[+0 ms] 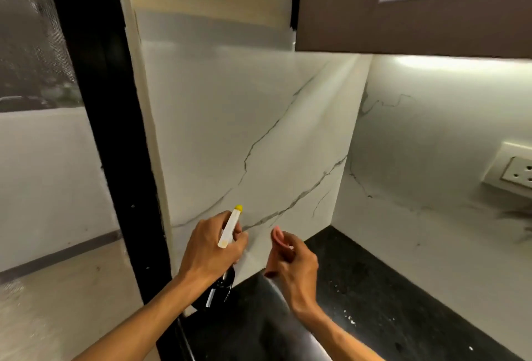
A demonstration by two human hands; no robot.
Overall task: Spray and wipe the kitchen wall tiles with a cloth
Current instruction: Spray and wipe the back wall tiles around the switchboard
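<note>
Your left hand (211, 248) is wrapped around the spray bottle (227, 234), nozzle aimed at the wall tiles (244, 119), right hand (290, 260) pinching the pink cloth (277, 238), so mist evenly across the veined panel first.

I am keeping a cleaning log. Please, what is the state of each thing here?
Left hand: closed on spray bottle.
Spray bottle: held upright, yellow nozzle toward wall tiles.
Right hand: closed on pink cloth.
Pink cloth: bunched in the fingers, off the wall.
Wall tiles: wetness cannot be told.
Socket: nothing plugged in.
</note>
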